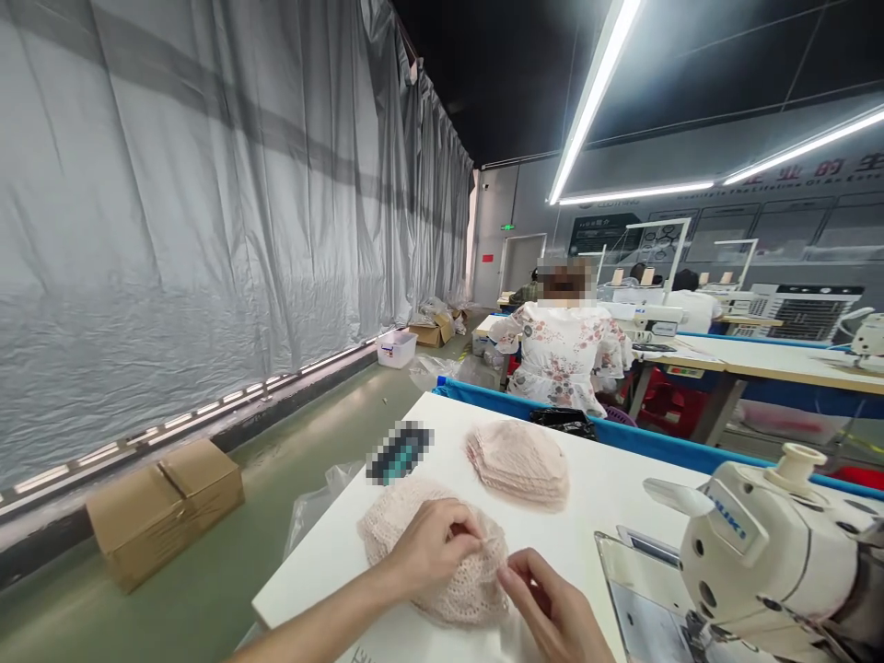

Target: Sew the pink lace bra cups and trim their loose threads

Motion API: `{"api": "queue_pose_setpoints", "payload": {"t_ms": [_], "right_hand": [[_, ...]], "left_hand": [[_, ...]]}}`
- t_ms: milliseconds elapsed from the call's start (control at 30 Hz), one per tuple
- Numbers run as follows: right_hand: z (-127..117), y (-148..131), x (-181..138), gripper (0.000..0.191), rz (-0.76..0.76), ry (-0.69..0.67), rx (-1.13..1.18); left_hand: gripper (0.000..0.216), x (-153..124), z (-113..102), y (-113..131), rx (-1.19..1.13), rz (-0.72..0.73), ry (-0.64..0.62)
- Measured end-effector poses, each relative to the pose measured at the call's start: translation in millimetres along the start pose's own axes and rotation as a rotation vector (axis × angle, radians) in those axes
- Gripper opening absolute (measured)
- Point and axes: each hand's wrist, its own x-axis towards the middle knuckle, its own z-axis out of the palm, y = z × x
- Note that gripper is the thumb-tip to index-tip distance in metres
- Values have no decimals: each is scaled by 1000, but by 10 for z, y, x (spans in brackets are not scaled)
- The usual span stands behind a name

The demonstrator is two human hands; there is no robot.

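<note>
A pale pink, openwork lace fabric piece (470,594) lies on the white table in front of me, over or beside more of the same cloth. My left hand (436,545) rests on it, thumb and forefinger pinching the fabric near its upper right part. At the right edge of the lace, my right hand (545,599) has its thumb and forefinger closed on the border. Just beyond my hands sits a neat stack of pale pink fabric pieces (519,463). Which layers my fingers hold is partly hidden.
A white sewing machine (752,543) stands close on the right. A blurred dark object (399,453) lies at the table's left edge. Blue cloth (649,437) borders the far side. A cardboard box (166,506) is on the floor left; a seated person (563,354) works ahead.
</note>
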Motion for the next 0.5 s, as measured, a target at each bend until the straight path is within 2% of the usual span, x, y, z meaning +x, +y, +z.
{"api": "queue_pose_setpoints", "payload": {"t_ms": [233,367,500], "right_hand": [[100,-36,27,50,26,12,76],[92,-65,-4,45,59,44,119],[109,-219,111,49,37,45,207]], "left_hand": [[8,27,48,-152,-250,-106,71],[4,25,46,-157,-392,-162,88],[17,25,30,-103,-553,-195,113]]}}
